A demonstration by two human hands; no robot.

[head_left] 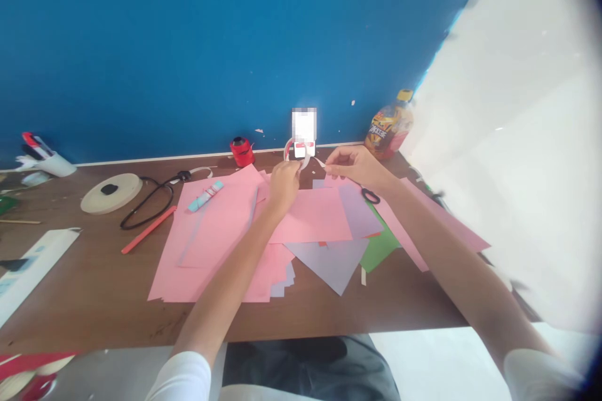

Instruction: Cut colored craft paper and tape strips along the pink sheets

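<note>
My left hand point(283, 187) grips a white roll of tape point(307, 158), held upright above the papers near the wall. Between the thumb and fingers of my right hand point(356, 166) is the loose end of the tape point(319, 162), a thin pale strip. Below lie pink sheets of paper point(313, 216), overlapping lavender sheets point(332, 263) and a green sheet point(379, 248). Dark-handled scissors point(370, 195) rest partly under my right forearm. A light-blue wrapped bundle point(205, 196) lies on the left pink stack.
A lit phone point(305, 125) leans against the blue wall. Nearby stand a red container point(242, 151) and a drink bottle point(389, 128). Leftward are a pale disc point(113, 193), a black cable point(141, 223), a red stick point(149, 230), a white power strip point(35, 272) and a pen cup point(59, 165).
</note>
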